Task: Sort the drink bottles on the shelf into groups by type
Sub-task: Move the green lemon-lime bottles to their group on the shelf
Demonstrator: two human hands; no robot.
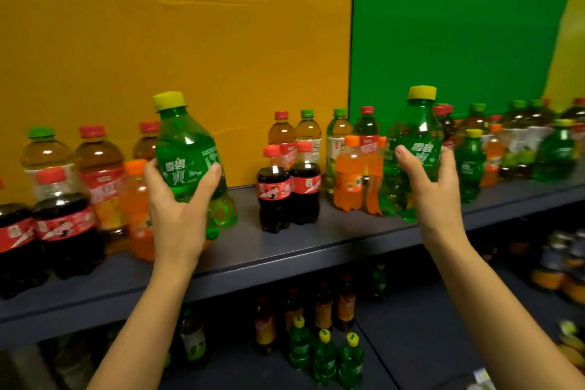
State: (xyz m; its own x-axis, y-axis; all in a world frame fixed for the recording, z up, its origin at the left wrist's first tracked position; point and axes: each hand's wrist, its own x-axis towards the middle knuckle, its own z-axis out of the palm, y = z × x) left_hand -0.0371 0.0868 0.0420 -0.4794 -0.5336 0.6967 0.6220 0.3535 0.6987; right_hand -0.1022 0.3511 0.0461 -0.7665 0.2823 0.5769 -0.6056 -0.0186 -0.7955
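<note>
Ahead of me an orange-yellow board point(158, 25) meets a green board point(459, 25) at an upright seam, with a yellow strip point(569, 57) far right.

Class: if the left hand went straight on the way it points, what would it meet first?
The left hand grips a tilted green bottle. Going straight on, it would probably meet the yellow back panel, perhaps brushing the red-capped tea bottle first; depth is unclear.
</note>
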